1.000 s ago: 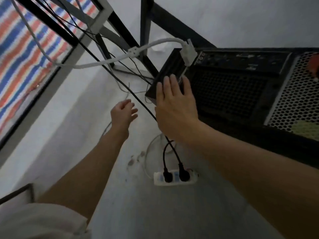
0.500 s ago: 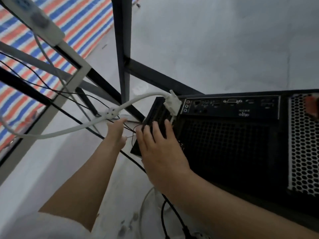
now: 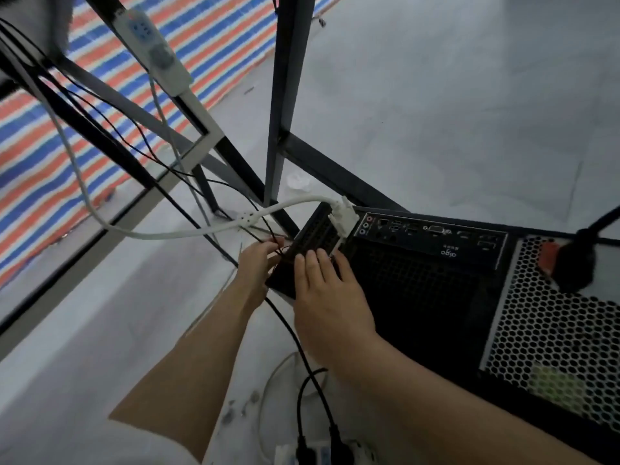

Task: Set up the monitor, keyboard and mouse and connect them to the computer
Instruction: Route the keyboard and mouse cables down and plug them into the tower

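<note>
Left hand (image 3: 260, 263) pinches thin black wires (image 3: 268, 231); right hand (image 3: 327, 297) flat on computer (image 3: 419, 290). Tugging risks unseating white connector (image 3: 344, 214) just above.

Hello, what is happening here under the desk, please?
A person is cabling a computer case that lies on the floor. The right hand rests flat on the case near its rear ports. The left hand handles thin dark wires beside it. A white monitor cable is already at the case's back panel.
</note>
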Demonstrator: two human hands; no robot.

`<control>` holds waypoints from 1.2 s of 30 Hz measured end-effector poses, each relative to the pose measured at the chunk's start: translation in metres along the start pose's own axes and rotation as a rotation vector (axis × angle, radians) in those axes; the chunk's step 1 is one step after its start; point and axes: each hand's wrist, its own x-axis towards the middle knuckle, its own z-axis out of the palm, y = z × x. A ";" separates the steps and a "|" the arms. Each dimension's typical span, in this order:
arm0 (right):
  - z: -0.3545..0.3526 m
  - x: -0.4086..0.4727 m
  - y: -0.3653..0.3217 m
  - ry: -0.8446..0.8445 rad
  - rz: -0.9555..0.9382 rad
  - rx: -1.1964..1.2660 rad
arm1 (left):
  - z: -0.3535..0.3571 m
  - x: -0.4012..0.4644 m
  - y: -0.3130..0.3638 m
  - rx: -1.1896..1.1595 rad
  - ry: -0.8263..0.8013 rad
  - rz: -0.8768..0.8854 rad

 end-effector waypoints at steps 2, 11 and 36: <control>-0.030 -0.040 0.013 -0.074 -0.172 -0.023 | -0.004 -0.059 -0.004 -0.093 0.173 -0.030; -0.033 -0.073 0.038 -0.107 -0.202 0.152 | -0.006 -0.130 -0.026 -0.076 0.422 -0.051; -0.166 -0.107 0.102 0.191 0.218 1.373 | 0.073 -0.239 0.063 0.018 -0.313 0.175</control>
